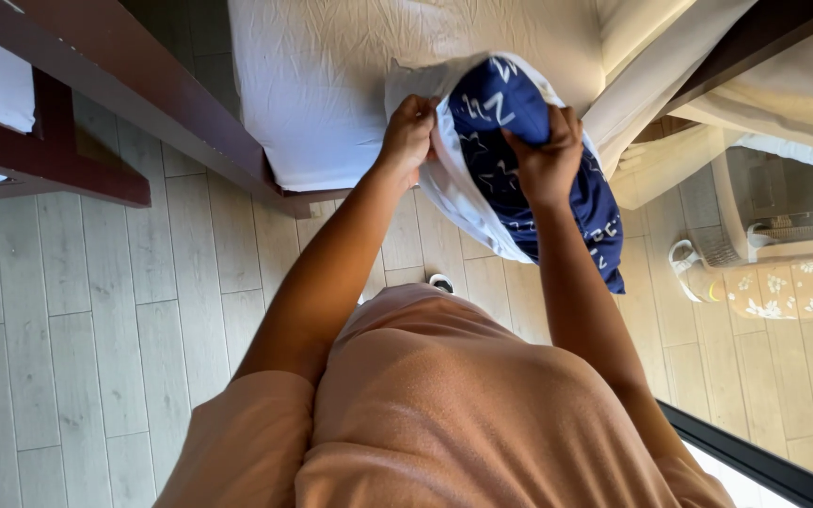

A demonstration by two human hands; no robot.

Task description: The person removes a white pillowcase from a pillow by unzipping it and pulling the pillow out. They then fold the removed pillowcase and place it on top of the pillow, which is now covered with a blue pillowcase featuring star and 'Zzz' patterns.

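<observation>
Both hands are working at one bundle held up over the foot of the bed (331,103): the left hand (408,136) is pinching the edge of a white pillowcase (463,202), the right hand (546,160) is gripping the dark blue printed pillow (501,103) half inside it. Keeping the opening taut would probably be helping the soft, plump pillow slide against the thin, crumpled cotton.
</observation>
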